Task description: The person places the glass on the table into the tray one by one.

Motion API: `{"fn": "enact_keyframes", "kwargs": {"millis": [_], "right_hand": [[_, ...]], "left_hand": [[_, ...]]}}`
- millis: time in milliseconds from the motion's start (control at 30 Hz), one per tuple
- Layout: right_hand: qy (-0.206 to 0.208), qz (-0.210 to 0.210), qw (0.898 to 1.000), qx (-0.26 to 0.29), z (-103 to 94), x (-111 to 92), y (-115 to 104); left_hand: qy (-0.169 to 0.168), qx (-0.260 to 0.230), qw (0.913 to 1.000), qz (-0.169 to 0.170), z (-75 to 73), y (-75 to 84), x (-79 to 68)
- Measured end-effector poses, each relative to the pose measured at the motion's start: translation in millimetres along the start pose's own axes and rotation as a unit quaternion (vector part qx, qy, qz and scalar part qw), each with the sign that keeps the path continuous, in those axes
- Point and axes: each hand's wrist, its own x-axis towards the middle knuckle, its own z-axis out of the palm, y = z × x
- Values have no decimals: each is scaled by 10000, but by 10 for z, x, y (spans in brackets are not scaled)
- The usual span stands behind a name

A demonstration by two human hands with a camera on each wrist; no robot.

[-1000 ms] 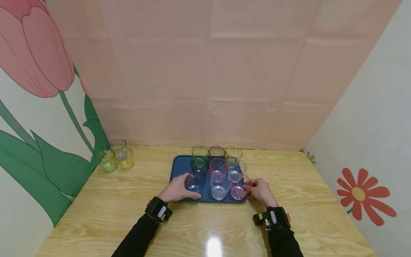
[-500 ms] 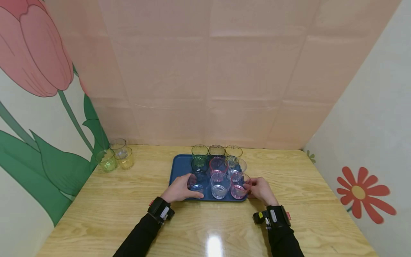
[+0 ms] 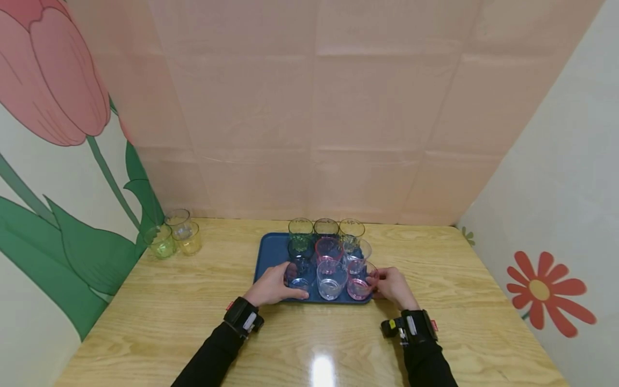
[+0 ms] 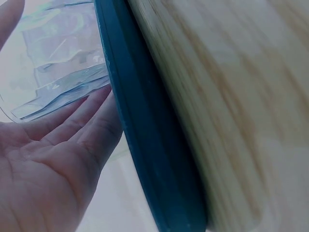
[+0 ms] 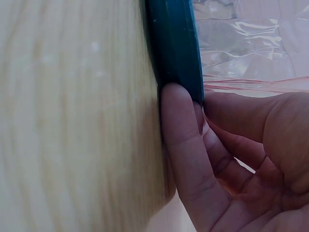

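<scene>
My left hand curls round a blue-tinted glass tumbler at the front left of a blue tray. Its thumb lies across the near side; in the left wrist view the fingers reach along the tumbler beside the tray rim. My right hand is at the tray's front right corner, beside a pink tumbler. In the right wrist view its fingers pinch the tray edge, one fingertip pressed against the outer side. A clear tumbler stands between the blue and pink ones.
Behind the front row, several more tumblers stand on the tray, including a red-rimmed one, a green one and a yellow one. Three others, one of them yellow, cluster at the wooden table's back left, near the wall.
My left hand has moved slightly right with the blue tumbler, bringing it closer to the clear one. The right hand and the tray look nearly still.
</scene>
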Motion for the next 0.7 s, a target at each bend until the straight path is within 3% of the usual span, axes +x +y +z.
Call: {"fn": "enact_keyframes", "kwargs": {"millis": [433, 700], "right_hand": [[15, -16, 9999, -168, -3, 8, -1], [22, -128, 9999, -112, -3, 6, 11]], "left_hand": [[-83, 115, 9999, 17, -21, -13, -12], [-420, 135, 9988, 202, -182, -51, -43]]}}
